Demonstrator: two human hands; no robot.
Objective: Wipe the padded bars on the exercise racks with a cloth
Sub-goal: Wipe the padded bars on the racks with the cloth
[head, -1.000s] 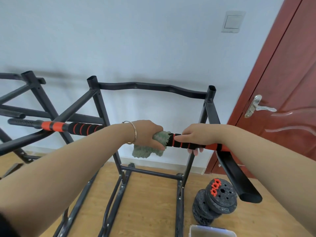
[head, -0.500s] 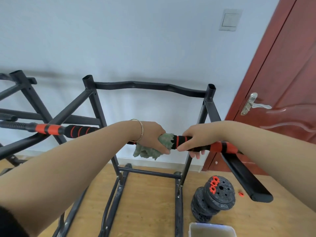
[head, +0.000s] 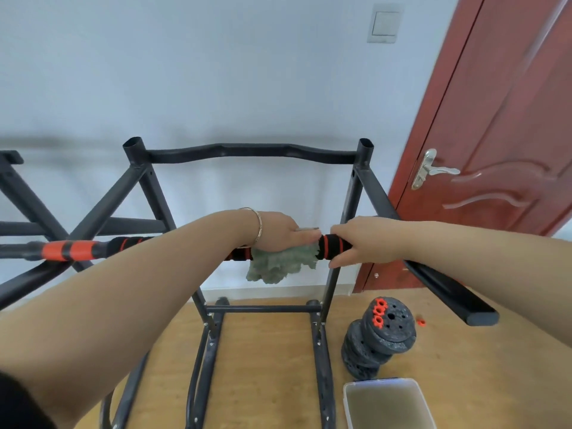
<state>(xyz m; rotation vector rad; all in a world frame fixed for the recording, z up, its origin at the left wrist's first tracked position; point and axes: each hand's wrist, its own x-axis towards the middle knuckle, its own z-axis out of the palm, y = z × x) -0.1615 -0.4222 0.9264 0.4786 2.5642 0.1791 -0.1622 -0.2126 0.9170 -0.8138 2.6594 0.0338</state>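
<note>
A black foam-padded bar with red rings [head: 332, 246] runs left to right across the dark steel exercise rack [head: 247, 151]. My left hand [head: 283, 232] is closed over a fuzzy grey-green cloth [head: 280, 264] wrapped on the bar's middle; the cloth hangs below my fingers. My right hand [head: 368, 239] grips the padded bar just to the right of the cloth, almost touching my left hand. Further left, the bar's red and black end section [head: 69, 250] shows beyond my left forearm.
A second dark rack frame [head: 18, 193] stands at the left. A stack of black weight plates with red collars [head: 380, 332] sits on the wooden floor at right, near a clear plastic box [head: 387, 404]. A red-brown door [head: 510, 134] is at right, a white wall behind.
My left hand with the cloth has slid a little along the bar and rolled over its top, so more cloth hangs below. My right hand keeps its grip.
</note>
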